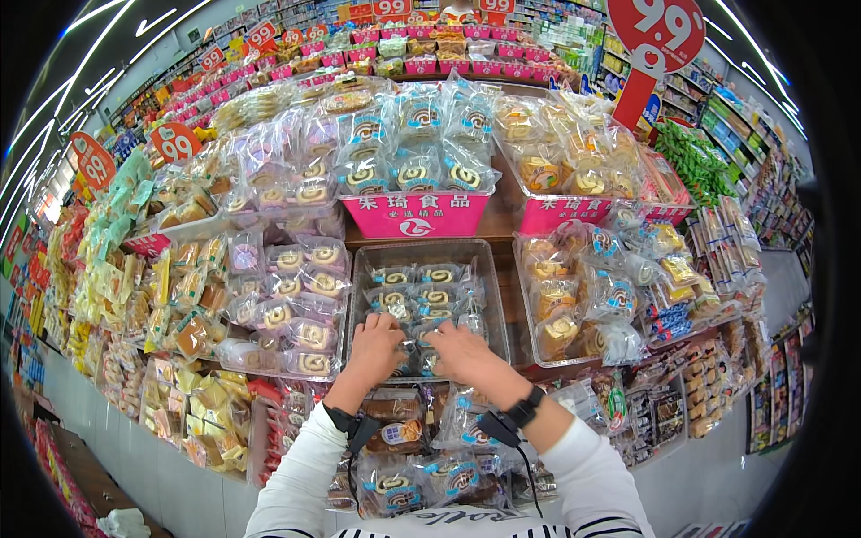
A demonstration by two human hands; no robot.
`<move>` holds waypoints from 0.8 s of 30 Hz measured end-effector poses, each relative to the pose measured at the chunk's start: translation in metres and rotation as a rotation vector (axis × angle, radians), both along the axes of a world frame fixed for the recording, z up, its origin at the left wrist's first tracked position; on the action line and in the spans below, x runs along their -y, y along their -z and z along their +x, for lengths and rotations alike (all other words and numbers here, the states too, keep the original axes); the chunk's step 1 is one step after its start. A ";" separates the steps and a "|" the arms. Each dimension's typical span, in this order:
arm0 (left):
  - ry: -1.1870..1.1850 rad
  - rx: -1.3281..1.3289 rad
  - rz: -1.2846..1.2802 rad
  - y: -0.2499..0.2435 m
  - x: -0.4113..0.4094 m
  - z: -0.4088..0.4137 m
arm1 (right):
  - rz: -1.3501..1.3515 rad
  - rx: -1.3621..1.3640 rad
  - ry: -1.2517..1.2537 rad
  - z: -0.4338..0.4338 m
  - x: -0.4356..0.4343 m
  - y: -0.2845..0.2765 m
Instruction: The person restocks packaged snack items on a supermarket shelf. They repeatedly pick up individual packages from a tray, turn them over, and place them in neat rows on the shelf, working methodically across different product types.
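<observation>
A clear plastic bin (498, 296) stands in front of me, partly filled with swiss roll slices in clear wrappers (438, 276). My left hand (377, 343) reaches over its near left part, fingers spread on the wrapped rolls. Beside it my right hand (461, 350) touches rolls near the bin's middle, its fingers bent and apart. Whether either hand grips a roll cannot be told, as the fingertips are partly hidden among the wrappers. Both wrists wear black bands, with cables hanging down. Nearest my body lie more bagged rolls with blue print (393, 487).
Left stands a bin of rolls in purple-tinted wrappers (313, 333); right, another bin of mixed packed cakes (557, 329). Behind, a pink-fronted bin (417, 215) holds blue-printed bags. A red price sign (656, 33) rises at the upper right. Packed brown cakes (393, 407) lie below the hands.
</observation>
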State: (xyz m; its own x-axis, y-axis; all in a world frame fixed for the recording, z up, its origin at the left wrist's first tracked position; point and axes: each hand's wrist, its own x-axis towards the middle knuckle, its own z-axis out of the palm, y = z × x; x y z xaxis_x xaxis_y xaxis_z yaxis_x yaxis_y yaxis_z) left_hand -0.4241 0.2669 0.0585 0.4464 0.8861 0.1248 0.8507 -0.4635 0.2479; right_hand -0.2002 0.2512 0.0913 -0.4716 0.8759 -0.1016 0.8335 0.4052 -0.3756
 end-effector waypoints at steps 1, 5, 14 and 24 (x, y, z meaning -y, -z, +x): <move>-0.006 0.002 0.061 -0.001 0.004 -0.002 | -0.017 0.021 -0.028 -0.005 -0.008 0.009; -0.064 -0.130 -0.158 0.000 0.000 0.009 | -0.054 0.139 -0.064 -0.017 -0.035 0.050; -0.009 -0.426 -0.165 0.013 -0.006 0.014 | -0.077 -0.059 -0.146 0.002 -0.030 0.038; -0.041 -0.361 -0.190 -0.001 -0.012 0.013 | -0.175 -0.123 -0.138 0.007 -0.036 0.027</move>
